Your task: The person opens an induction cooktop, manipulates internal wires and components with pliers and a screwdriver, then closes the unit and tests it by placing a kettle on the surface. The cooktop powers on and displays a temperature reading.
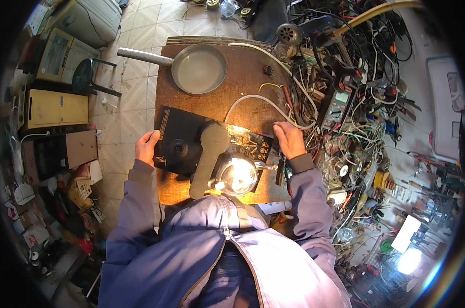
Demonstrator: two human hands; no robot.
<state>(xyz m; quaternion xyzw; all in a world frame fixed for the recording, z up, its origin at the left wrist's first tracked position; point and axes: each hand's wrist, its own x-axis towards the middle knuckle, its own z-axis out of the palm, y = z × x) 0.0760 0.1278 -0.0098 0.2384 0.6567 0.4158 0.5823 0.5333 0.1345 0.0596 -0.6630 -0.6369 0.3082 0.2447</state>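
Observation:
A black, flat induction cooktop (179, 134) lies slightly turned on the brown wooden table in front of me. My left hand (147, 148) grips its left edge, thumb on top and the other fingers mostly hidden. At the far right corner, my right hand (291, 139) is closed with curled fingers against the edge; the exact contact is hard to see. A grey lamp arm (208, 159) with a round joint crosses above the cooktop. Its bright lamp head (237, 175) covers part of the panel, and printed controls (263, 150) show beside the right edge.
A grey frying pan (199, 69) rests on the far part of the wooden table (243, 72). A pale cable (258, 97) loops behind the cooktop. To the right are a multimeter (337, 110) and a dense heap of wires and tools. A dark stool (83, 75) stands at the left.

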